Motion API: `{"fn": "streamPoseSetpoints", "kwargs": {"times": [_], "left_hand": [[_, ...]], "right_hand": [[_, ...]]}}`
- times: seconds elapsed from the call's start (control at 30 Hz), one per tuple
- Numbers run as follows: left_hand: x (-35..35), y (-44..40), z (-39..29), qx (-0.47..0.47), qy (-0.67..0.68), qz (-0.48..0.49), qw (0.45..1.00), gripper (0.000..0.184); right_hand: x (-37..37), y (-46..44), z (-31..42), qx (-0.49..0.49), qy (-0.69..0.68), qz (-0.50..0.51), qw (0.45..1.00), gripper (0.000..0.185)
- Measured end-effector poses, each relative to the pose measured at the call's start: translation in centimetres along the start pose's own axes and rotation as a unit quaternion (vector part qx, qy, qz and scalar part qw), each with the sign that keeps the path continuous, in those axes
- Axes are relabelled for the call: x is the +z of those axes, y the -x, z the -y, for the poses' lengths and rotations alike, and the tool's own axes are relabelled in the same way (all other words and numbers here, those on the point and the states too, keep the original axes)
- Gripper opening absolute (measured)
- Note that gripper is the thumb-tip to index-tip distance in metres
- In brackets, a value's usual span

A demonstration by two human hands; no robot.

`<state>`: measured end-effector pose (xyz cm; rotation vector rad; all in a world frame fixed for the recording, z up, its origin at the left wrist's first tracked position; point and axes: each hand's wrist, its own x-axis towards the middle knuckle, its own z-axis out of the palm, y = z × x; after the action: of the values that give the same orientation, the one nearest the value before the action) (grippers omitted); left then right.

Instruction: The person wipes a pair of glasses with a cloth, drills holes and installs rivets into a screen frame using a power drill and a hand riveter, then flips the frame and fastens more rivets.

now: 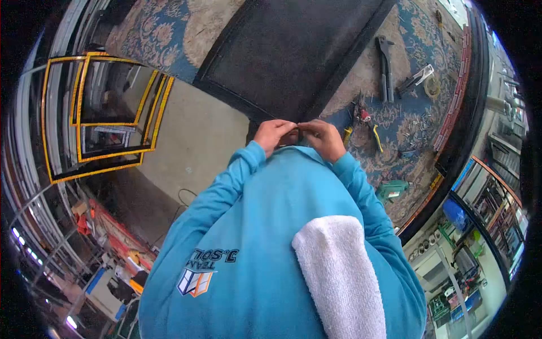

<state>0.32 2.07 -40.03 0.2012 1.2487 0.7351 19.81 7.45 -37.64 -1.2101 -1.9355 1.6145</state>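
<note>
Both hands meet in front of my chest at the near corner of a large dark framed panel [282, 56]. My left hand [273, 135] has its fingers pressed together, its fingertips close to those of the other hand. My right hand [323, 139] is curled, thumb and fingers pinched. Whatever lies between the fingertips is too small and hidden to name. The blue sleeves reach both wrists, and a white towel [339, 271] hangs over the front of the blue shirt.
On the patterned carpet [415, 121] to the right lie a black riveter [385, 68], red-handled pliers [360, 113], yellow-handled cutters [377, 138], a tape roll [432, 86], scattered rivets and a green power tool [392, 190]. Yellow-edged frames [79, 169] stand at left.
</note>
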Motion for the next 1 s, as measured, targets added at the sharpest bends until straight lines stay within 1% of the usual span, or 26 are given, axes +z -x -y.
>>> {"fn": "streamPoseSetpoints", "kwargs": {"times": [0.03,0.1,0.13,0.17,0.23,0.27,0.3,0.33,0.37,0.4,0.43,0.47,0.5,0.6,0.63,0.7,0.73,0.8,0.83,0.9,0.93,0.97,1.0], "left_hand": [[-0.6,0.1,-0.3,-0.004,0.003,0.008,1.000,0.028],[-1.2,0.3,0.1,-0.065,0.078,0.046,0.994,0.023],[-1.3,0.2,0.7,-0.071,0.085,0.056,0.992,0.023],[-1.4,-0.1,1.1,-0.081,0.080,0.071,0.991,0.023],[-1.3,-0.5,0.7,-0.093,0.070,0.097,0.988,0.023],[-1.5,-0.4,0.1,-0.106,0.063,0.079,0.989,0.023],[-1.9,-0.4,-0.2,-0.104,0.068,0.075,0.989,0.023],[-2.6,-0.4,-0.5,-0.078,0.062,0.058,0.993,0.023],[-3.6,-0.5,-0.9,-0.051,0.053,0.039,0.997,0.022],[-4.8,-0.8,-0.7,-0.024,0.075,0.025,0.997,0.022],[-5.8,-0.7,-0.8,-0.024,0.075,0.017,0.997,0.022],[-6.7,-0.5,-1.0,0.009,0.090,-0.026,0.996,0.022],[-7.5,-0.4,-1.1,0.042,0.106,-0.067,0.991,0.022],[-10.5,0.2,-0.6,0.068,0.170,-0.078,0.980,0.023],[-10.7,0.7,-0.7,0.077,0.172,-0.095,0.978,0.026],[-11.9,1.3,-0.3,0.083,0.198,-0.068,0.974,0.023],[-12.2,1.4,0.2,0.089,0.201,-0.063,0.974,0.023],[-12.0,1.6,0.5,0.094,0.200,-0.063,0.973,0.023],[-11.4,1.9,0.4,0.088,0.186,-0.074,0.976,0.023],[-10.2,2.6,0.4,0.088,0.173,-0.094,0.976,0.023],[-9.5,2.8,0.3,0.083,0.170,-0.096,0.977,0.024],[-9.0,3.0,0.4,0.079,0.168,-0.100,0.978,0.026],[-8.8,3.3,0.4,0.082,0.159,-0.098,0.979,0.028]], "right_hand": [[-0.1,0.1,-0.1,0.007,0.006,-0.003,1.000,0.023],[-0.2,0.8,-0.4,0.038,-0.019,0.088,0.995,0.025],[-0.1,1.3,-0.4,0.031,-0.047,0.094,0.994,0.028],[-0.4,1.7,-0.6,0.037,-0.038,0.091,0.994,0.028],[-0.9,2.0,-1.2,0.079,0.037,0.025,0.996,0.029],[-1.5,2.2,-2.1,0.055,0.145,-0.087,0.984,0.033],[-2.0,2.0,-3.6,0.011,0.281,-0.202,0.938,0.042],[-3.4,1.7,-2.4,0.108,0.401,-0.200,0.887,0.062],[-3.6,1.9,-4.8,0.164,0.504,-0.229,0.817,0.087],[-4.1,1.4,-4.2,0.307,0.480,-0.200,0.797,0.110],[-4.2,1.5,-5.7,0.360,0.475,-0.198,0.778,0.125],[-4.7,1.7,-7.2,0.382,0.451,-0.183,0.786,0.129],[-5.1,1.5,-7.0,0.404,0.428,-0.169,0.791,0.132],[-6.1,1.7,-8.9,0.404,0.428,-0.139,0.796,0.134],[-6.8,1.9,-8.0,0.397,0.400,-0.131,0.816,0.128],[-9.7,1.5,-10.4,0.388,0.335,-0.100,0.853,0.108],[-11.5,0.9,-11.9,0.389,0.340,-0.104,0.850,0.108],[-14.1,-0.2,-14.7,0.235,0.354,-0.253,0.869,0.084],[-14.3,-1.7,-12.3,0.262,0.381,-0.291,0.838,0.069],[-15.6,-4.8,-12.1,0.187,0.395,-0.337,0.834,0.064],[-16.1,-6.4,-12.7,0.164,0.425,-0.344,0.821,0.068],[-16.9,-8.0,-14.1,0.095,0.476,-0.352,0.800,0.073],[-17.9,-9.7,-15.8,0.123,0.487,-0.341,0.795,0.076]]}}
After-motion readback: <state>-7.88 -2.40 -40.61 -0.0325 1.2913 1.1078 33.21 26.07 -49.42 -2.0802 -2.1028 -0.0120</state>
